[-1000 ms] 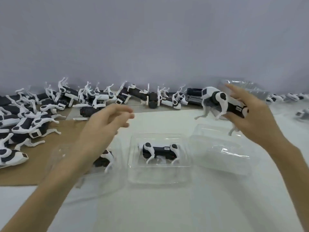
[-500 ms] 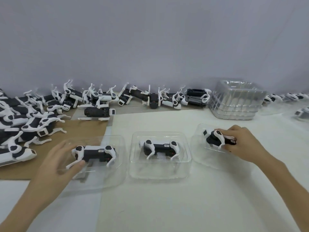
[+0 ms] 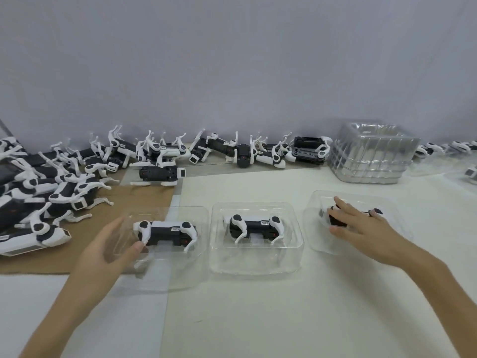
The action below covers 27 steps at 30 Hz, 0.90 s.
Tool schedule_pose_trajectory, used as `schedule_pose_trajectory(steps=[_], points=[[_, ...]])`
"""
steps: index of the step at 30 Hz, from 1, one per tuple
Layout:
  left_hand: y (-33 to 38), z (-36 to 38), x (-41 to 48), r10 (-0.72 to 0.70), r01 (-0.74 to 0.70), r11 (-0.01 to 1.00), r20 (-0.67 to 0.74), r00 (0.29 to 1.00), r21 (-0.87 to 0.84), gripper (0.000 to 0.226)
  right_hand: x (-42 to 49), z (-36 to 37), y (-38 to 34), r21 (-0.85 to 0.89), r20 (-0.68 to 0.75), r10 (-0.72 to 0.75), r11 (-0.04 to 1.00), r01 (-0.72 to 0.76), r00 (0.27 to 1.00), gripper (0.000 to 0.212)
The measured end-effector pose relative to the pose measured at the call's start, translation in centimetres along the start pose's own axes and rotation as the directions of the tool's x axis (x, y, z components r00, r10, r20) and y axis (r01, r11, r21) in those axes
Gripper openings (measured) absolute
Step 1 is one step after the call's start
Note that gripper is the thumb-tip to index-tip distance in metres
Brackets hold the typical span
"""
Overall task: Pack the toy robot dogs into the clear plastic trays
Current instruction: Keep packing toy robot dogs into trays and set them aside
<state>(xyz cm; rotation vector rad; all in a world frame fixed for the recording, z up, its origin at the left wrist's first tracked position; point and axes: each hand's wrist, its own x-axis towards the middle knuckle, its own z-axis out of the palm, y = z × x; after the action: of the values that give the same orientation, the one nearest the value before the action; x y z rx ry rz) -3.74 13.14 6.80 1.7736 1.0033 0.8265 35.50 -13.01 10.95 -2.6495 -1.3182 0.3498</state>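
Three clear plastic trays lie in a row on the white table. The left tray (image 3: 180,277) holds a black-and-white toy robot dog (image 3: 167,231) lying on its side. My left hand (image 3: 108,251) is at that tray's left end with fingers spread, and its thumb tip touches the dog's front end. A second dog (image 3: 255,226) lies in the middle tray (image 3: 255,266). My right hand (image 3: 361,226) lies flat, fingers straight and spread, pressing on a third dog (image 3: 333,217) in the right tray (image 3: 392,205). The hand hides most of that dog.
Several loose robot dogs (image 3: 51,197) are piled on brown cardboard (image 3: 144,195) at the left, and more line the back wall (image 3: 245,153). A stack of empty clear trays (image 3: 374,156) stands at the back right. Further dogs (image 3: 462,147) lie at the far right edge.
My right hand brought a dog down from the air into the right tray and now lies flat over it. My left hand dropped to the left tray's dog.
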Motion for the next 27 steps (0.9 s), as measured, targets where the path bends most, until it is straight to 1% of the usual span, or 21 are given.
schedule_pose_trajectory(steps=[1, 3, 4, 6, 8, 10, 12, 13, 14, 15, 16, 17, 18, 19, 20, 21, 22, 23, 24, 25, 27], points=[[0.3, 0.7, -0.1, -0.005, 0.005, 1.000, 0.013, 1.000, -0.007, 0.070, 0.0, -0.3, -0.4, 0.038, -0.075, -0.015, 0.999, 0.018, 0.997, 0.051], [1.1, 2.6, -0.3, -0.005, 0.005, 1.000, 0.029, 1.000, 0.001, 0.074, -0.4, 0.0, -2.9, 0.179, -0.264, -0.119, 0.969, 0.169, 0.957, 0.056], [1.6, 3.7, -0.4, 0.002, -0.002, 1.000, 0.033, 0.999, 0.003, 0.075, -0.8, 0.4, -4.6, 0.203, -0.281, -0.203, 0.943, 0.265, 0.938, 0.058], [2.5, 5.8, -0.7, 0.031, -0.032, 0.999, 0.047, 0.998, 0.028, 0.071, -1.3, 2.1, -7.0, 0.120, -0.169, -0.317, 0.933, 0.339, 0.933, 0.063], [3.0, 7.9, -1.3, 0.015, -0.018, 0.998, 0.061, 0.998, 0.054, 0.071, -1.4, 3.5, -6.5, 0.050, -0.118, -0.272, 0.959, 0.280, 0.955, 0.060], [3.4, 9.9, -2.0, 0.002, -0.004, 1.000, 0.120, 0.993, 0.019, 0.075, -1.6, 3.3, -4.3, 0.082, -0.152, -0.168, 0.980, 0.182, 0.974, 0.052], [3.9, 12.2, -2.7, 0.041, -0.038, 0.999, 0.208, 0.977, -0.022, 0.076, -1.9, 2.3, -1.7, 0.109, -0.177, -0.049, 0.992, 0.069, 0.983, 0.048], [4.3, 13.6, -3.1, 0.075, -0.066, 0.997, 0.241, 0.968, -0.044, 0.077, -2.1, 1.7, -0.7, 0.079, -0.219, 0.006, 0.997, 0.011, 0.976, 0.048], [4.7, 15.3, -3.5, 0.106, -0.091, 0.993, 0.260, 0.960, -0.068, 0.081, -2.3, 1.3, -0.4, 0.055, -0.305, 0.028, 0.998, -0.011, 0.952, 0.051], [5.3, 17.0, -3.9, 0.136, -0.115, 0.989, 0.276, 0.952, -0.092, 0.086, -2.5, 1.0, -0.7, 0.082, -0.413, 0.013, 0.996, 0.024, 0.911, 0.056], [6.1, 18.7, -4.2, 0.158, -0.126, 0.984, 0.298, 0.941, -0.123, 0.091, -2.9, 0.7, -1.8, 0.155, -0.480, -0.030, 0.981, 0.118, 0.877, 0.059], [6.9, 20.3, -4.6, 0.171, -0.118, 0.977, 0.331, 0.928, -0.175, 0.095, -3.5, 0.7, -3.4, 0.231, -0.490, -0.107, 0.941, 0.247, 0.865, 0.059], [7.7, 21.4, -4.9, 0.172, -0.080, 0.964, 0.368, 0.914, -0.252, 0.095, -4.2, 1.1, -5.2, 0.282, -0.454, -0.210, 0.888, 0.363, 0.866, 0.058], [8.3, 22.1, -5.0, 0.158, -0.016, 0.941, 0.398, 0.904, -0.338, 0.092, -4.8, 2.0, -7.1, 0.342, -0.390, -0.294, 0.833, 0.434, 0.873, 0.057], [8.5, 22.3, -5.0, 0.139, 0.038, 0.917, 0.407, 0.903, -0.397, 0.089, -5.3, 3.1, -8.6, 0.447, -0.324, -0.339, 0.768, 0.459, 0.883, 0.057], [8.4, 22.1, -4.9, 0.118, 0.061, 0.906, 0.389, 0.914, -0.419, 0.086, -5.7, 4.1, -9.8, 0.605, -0.257, -0.327, 0.679, 0.415, 0.909, 0.057], [8.1, 21.4, -4.7, 0.093, 0.066, 0.906, 0.350, 0.932, -0.418, 0.084, -5.7, 5.0, -10.6, 0.762, -0.187, -0.282, 0.563, 0.320, 0.941, 0.056], [7.6, 20.4, -4.3, 0.063, 0.067, 0.908, 0.295, 0.953, -0.412, 0.080, -5.4, 5.9, -11.0, 0.845, -0.119, -0.241, 0.486, 0.226, 0.963, 0.057], [7.0, 19.4, -4.0, 0.029, 0.070, 0.912, 0.233, 0.972, -0.404, 0.076, -4.9, 6.6, -11.3, 0.878, -0.057, -0.198, 0.457, 0.144, 0.979, 0.060], [6.3, 18.2, -3.6, 0.000, 0.073, 0.919, 0.184, 0.983, -0.388, 0.071, -4.3, 7.3, -11.4, 0.873, -0.033, -0.134, 0.478, 0.094, 0.990, 0.064], [5.0, 15.9, -3.1, -0.032, 0.082, 0.928, 0.140, 0.990, -0.364, 0.061, -3.0, 8.3, -10.4, 0.847, -0.091, -0.005, 0.525, 0.079, 0.996, 0.068]])
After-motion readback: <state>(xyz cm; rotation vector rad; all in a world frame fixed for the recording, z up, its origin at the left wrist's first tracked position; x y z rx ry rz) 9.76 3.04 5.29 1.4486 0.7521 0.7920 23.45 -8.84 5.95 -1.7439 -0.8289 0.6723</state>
